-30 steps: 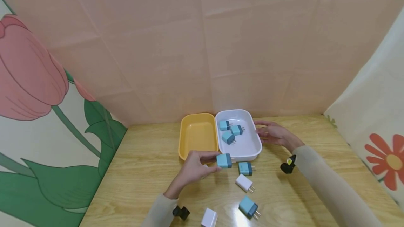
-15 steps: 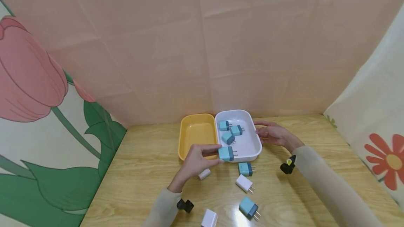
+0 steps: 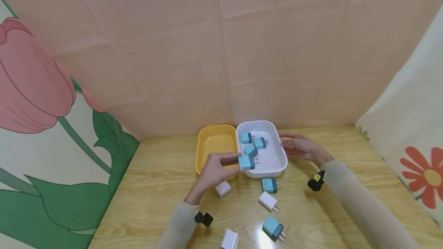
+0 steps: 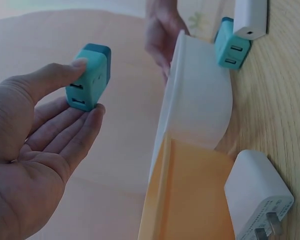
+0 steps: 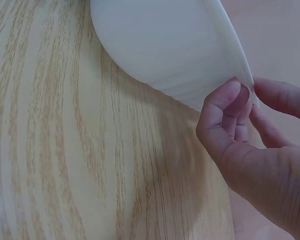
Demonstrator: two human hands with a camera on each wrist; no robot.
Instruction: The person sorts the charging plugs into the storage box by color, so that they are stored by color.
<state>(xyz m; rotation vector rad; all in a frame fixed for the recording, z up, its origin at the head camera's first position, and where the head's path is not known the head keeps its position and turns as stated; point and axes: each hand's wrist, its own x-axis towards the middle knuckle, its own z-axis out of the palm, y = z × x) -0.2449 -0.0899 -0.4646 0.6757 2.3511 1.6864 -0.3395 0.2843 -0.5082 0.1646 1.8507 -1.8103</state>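
In the head view my left hand pinches a blue USB wall charger between thumb and fingers, above the near left edge of the white tray. Its prongs point right. The left wrist view shows the two USB ports of this charger. Three blue chargers lie inside the white tray. At the tray's right side, my right hand touches the outer wall near the rim with loosely bent fingers. The right wrist view shows this hand beside the wall, not wrapped round it.
A yellow tray adjoins the white one on its left. Nearer on the wooden table lie two blue chargers, one just before the white tray and another closer, plus three white chargers. A pink cloth wall stands behind.
My left hand has carried the blue charger forward from before the trays to over the white tray's near left edge, uncovering a white charger. The right hand has stayed put.
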